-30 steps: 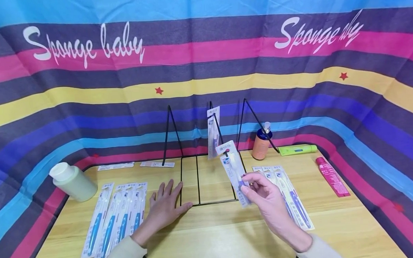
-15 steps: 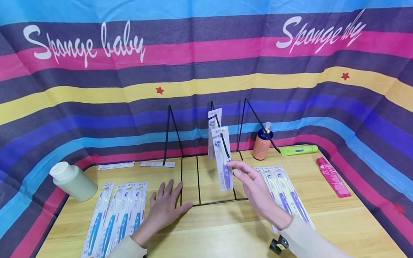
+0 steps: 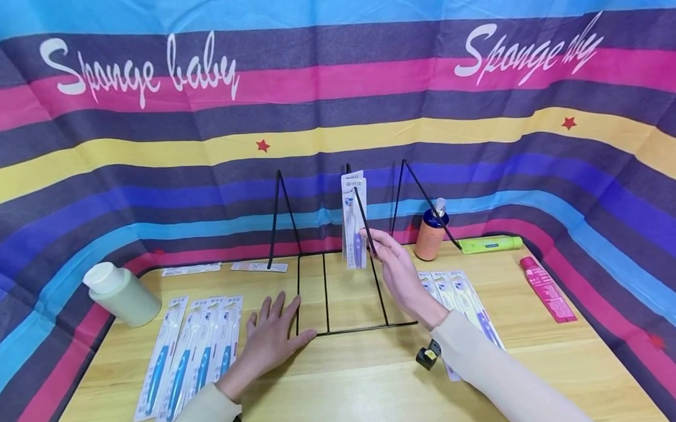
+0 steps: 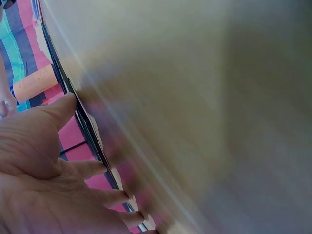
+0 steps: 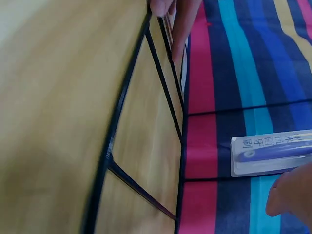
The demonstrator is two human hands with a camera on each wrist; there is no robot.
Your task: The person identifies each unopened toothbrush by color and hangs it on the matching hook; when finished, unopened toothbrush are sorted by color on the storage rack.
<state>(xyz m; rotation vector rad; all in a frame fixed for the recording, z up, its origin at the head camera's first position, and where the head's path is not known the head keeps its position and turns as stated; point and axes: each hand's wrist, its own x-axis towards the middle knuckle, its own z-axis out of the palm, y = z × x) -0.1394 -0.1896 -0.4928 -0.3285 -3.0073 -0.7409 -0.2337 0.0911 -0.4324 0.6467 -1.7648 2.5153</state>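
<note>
In the head view my right hand (image 3: 397, 268) pinches a packaged purple toothbrush (image 3: 356, 226) at its lower right edge. The pack hangs upright, with the middle arm of a black wire rack (image 3: 366, 225) through its top. A second toothbrush pack (image 3: 352, 175) hangs right behind it, mostly covered. The held pack's lower end (image 5: 273, 151) shows beside my thumb in the right wrist view. My left hand (image 3: 274, 330) rests flat, fingers spread, beside the rack's front left corner. In the left wrist view, its fingertips (image 4: 97, 168) are down at the rack's base wire.
Several blue toothbrush packs (image 3: 195, 359) lie at left, several purple ones (image 3: 466, 299) at right, partly under my right sleeve. A pale green bottle (image 3: 123, 295) stands left. An orange bottle (image 3: 430, 236), a green tube (image 3: 491, 245) and a pink tube (image 3: 547, 289) lie around the right back.
My right hand has carried the toothbrush pack from the front of the rack back and up along the middle arm, close to the pack behind. The left hand has stayed put.
</note>
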